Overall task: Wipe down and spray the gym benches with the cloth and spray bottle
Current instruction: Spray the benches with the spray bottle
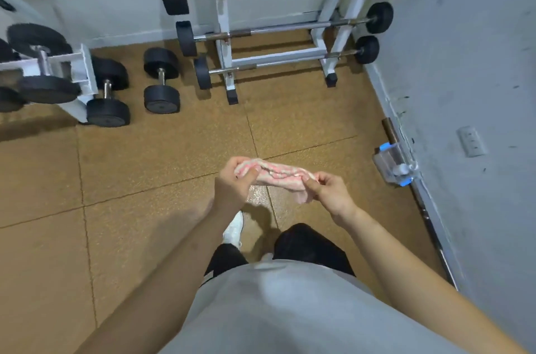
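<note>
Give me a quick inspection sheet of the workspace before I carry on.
Surface: brown speckled rubber floor tiles; no bench in view.
Job's things: pink-and-white striped cloth, bunched, held off the floor; spray bottle not seen.
Clutter: black round dumbbells on the floor; clear plastic box with blue clips against the wall.
Hands: left hand grips one end of the cloth; right hand pinches the other.
Cables: nothing seen.
Surroundings: white metal rack of barbells; grey wall with a socket plate.
</note>
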The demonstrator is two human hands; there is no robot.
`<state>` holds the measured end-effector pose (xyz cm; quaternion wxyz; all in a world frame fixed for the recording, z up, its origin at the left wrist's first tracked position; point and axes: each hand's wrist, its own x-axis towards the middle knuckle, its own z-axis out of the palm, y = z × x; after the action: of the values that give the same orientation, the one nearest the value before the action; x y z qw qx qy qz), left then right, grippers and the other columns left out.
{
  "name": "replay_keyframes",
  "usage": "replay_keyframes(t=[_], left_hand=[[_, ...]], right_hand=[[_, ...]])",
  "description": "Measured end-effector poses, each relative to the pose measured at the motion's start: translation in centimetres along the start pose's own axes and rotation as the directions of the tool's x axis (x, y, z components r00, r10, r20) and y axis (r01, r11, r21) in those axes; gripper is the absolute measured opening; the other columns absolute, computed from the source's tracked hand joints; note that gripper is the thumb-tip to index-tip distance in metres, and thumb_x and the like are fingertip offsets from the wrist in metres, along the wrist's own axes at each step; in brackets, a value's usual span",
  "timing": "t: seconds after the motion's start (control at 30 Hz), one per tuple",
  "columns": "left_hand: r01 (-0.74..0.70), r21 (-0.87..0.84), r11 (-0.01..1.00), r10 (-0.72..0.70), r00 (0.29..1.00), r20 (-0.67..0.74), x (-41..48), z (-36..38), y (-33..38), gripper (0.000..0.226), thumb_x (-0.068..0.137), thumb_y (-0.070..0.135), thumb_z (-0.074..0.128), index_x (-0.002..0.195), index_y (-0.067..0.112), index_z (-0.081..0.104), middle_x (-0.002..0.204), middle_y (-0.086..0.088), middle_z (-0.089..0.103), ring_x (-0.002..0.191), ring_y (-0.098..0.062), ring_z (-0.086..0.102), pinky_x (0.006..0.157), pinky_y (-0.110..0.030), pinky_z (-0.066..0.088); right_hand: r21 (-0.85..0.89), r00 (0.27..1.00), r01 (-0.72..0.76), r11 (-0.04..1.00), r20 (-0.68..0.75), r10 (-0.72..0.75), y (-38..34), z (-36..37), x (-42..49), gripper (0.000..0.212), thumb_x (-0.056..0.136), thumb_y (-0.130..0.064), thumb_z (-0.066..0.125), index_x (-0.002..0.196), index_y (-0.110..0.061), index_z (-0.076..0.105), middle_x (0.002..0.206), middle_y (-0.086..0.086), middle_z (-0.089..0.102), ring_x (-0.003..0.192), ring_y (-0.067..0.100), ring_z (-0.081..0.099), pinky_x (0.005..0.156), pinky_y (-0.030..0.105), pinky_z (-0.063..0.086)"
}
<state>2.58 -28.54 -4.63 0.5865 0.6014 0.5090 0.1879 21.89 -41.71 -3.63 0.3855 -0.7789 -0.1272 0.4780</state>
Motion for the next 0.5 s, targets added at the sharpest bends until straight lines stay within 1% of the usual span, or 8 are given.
replay_keyframes(t=[0.07,0.1,0.17,0.23,0.3,0.33,0.4,0.5], left_hand=[[0.041,0.054,0.998,-0.044,0.997,0.060,3.5,1.5,2.6,0.016,0.093,0.019,0.072,0.086,0.033,0.067,0.084,0.010,0.069,0.079,-0.008,0.062,0.069,-0.030,0.046],[0.076,0.070,0.995,-0.082,0.992,0.094,5.0,2.4,4.0,0.015,0.090,0.023,0.071,0.084,0.035,0.066,0.084,0.012,0.069,0.079,-0.008,0.063,0.068,-0.028,0.046],[0.078,0.081,0.994,-0.090,0.984,0.156,7.7,4.7,6.5,0.005,0.082,0.034,0.069,0.087,0.033,0.069,0.085,0.011,0.070,0.078,-0.008,0.065,0.065,-0.025,0.049],[0.004,0.162,0.987,-0.042,0.971,0.236,10.2,7.7,8.4,0.021,0.078,0.041,0.064,0.092,0.026,0.072,0.086,0.012,0.071,0.078,-0.004,0.065,0.067,-0.023,0.050],[-0.033,0.240,0.970,-0.048,0.946,0.321,12.5,11.6,10.2,0.025,0.079,0.041,0.063,0.089,0.020,0.074,0.083,0.008,0.071,0.077,-0.009,0.066,0.069,-0.027,0.050],[-0.026,0.237,0.971,-0.063,0.931,0.359,13.7,13.8,10.7,0.025,0.081,0.040,0.064,0.087,0.018,0.074,0.081,0.005,0.072,0.076,-0.014,0.067,0.069,-0.031,0.051],[-0.021,0.249,0.968,-0.085,0.908,0.409,15.8,18.4,11.9,0.022,0.084,0.039,0.065,0.083,0.017,0.070,0.077,0.004,0.068,0.074,-0.017,0.063,0.068,-0.034,0.049],[-0.026,0.282,0.959,-0.113,0.879,0.463,18.2,25.6,14.0,0.043,0.082,0.050,0.062,0.074,0.008,0.060,0.069,0.002,0.054,0.069,-0.015,0.050,0.065,-0.033,0.040]], right_hand=[[0.057,0.998,-0.014,0.998,-0.067,0.018,-1.0,-1.2,1.3,0.018,0.097,-0.013,0.067,0.081,-0.006,0.064,0.079,0.016,0.066,0.070,0.024,0.059,0.068,0.039,0.049],[0.090,0.994,-0.024,0.996,-0.101,0.033,-1.3,-2.0,1.9,0.018,0.097,-0.013,0.067,0.080,-0.007,0.063,0.078,0.015,0.065,0.069,0.024,0.058,0.066,0.038,0.049],[0.161,0.984,-0.037,0.986,-0.164,0.064,-1.7,-4.0,3.1,0.018,0.097,-0.010,0.066,0.080,-0.008,0.063,0.076,0.012,0.063,0.066,0.020,0.056,0.061,0.033,0.049],[0.229,0.969,-0.063,0.971,-0.219,0.115,-1.5,-6.5,4.4,0.016,0.098,-0.007,0.065,0.082,-0.009,0.064,0.072,0.007,0.059,0.062,0.016,0.052,0.057,0.027,0.047],[0.291,0.949,-0.087,0.953,-0.267,0.168,-1.3,-9.5,5.8,0.012,0.097,-0.008,0.066,0.085,-0.009,0.067,0.072,0.006,0.056,0.064,0.018,0.050,0.061,0.030,0.046],[0.308,0.939,-0.090,0.947,-0.291,0.184,-1.2,-11.2,6.5,0.011,0.097,-0.008,0.066,0.086,-0.009,0.067,0.073,0.006,0.057,0.067,0.020,0.050,0.064,0.033,0.046],[0.346,0.907,-0.102,0.933,-0.352,0.230,-0.7,-14.6,8.1,0.011,0.097,-0.009,0.066,0.086,-0.010,0.069,0.076,0.005,0.062,0.070,0.022,0.055,0.067,0.035,0.048],[0.426,0.876,-0.100,0.899,-0.391,0.283,-1.1,-20.0,10.3,0.021,0.100,-0.006,0.056,0.084,-0.007,0.069,0.076,0.004,0.073,0.071,0.015,0.068,0.062,0.024,0.055]])
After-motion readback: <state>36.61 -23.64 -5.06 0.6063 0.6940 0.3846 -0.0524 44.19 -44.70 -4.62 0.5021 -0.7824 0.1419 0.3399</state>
